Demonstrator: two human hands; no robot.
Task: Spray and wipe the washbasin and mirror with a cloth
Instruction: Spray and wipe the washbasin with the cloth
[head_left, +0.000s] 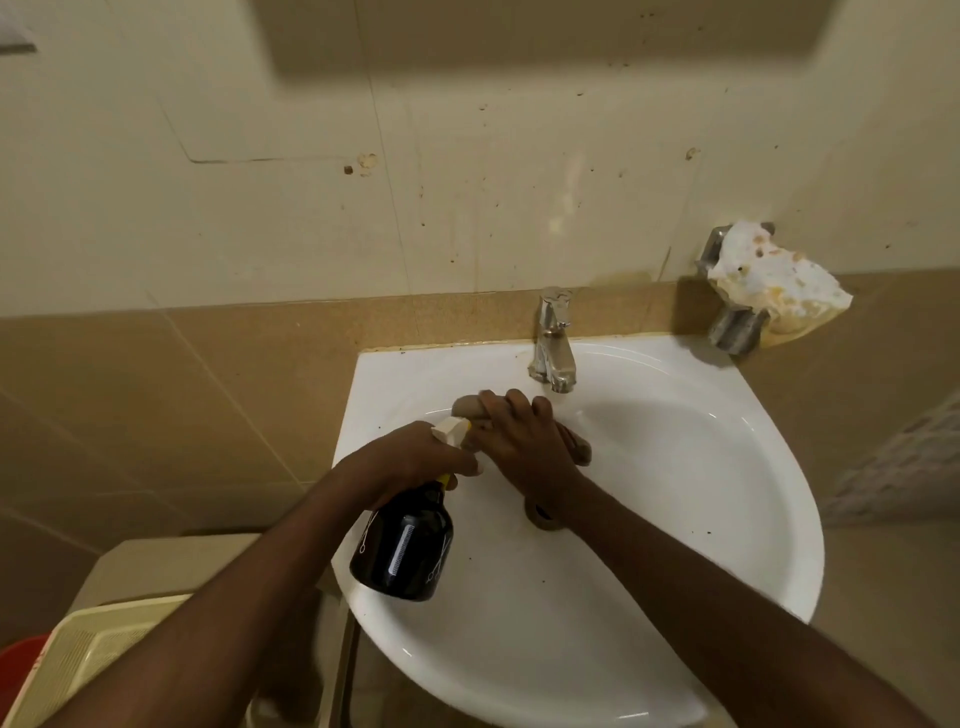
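One cloth (470, 408), one spray bottle (402, 548)

My right hand (524, 441) presses a brown cloth (576, 448) flat against the far left inner slope of the white washbasin (675, 467), just near of the chrome tap (554, 343). My left hand (415, 457) grips the neck of a dark spray bottle (402, 548), whose cream nozzle (451, 431) points toward the cloth. The drain (543, 517) shows under my right wrist. A soap dish (769, 283) is mounted on the wall to the far right.
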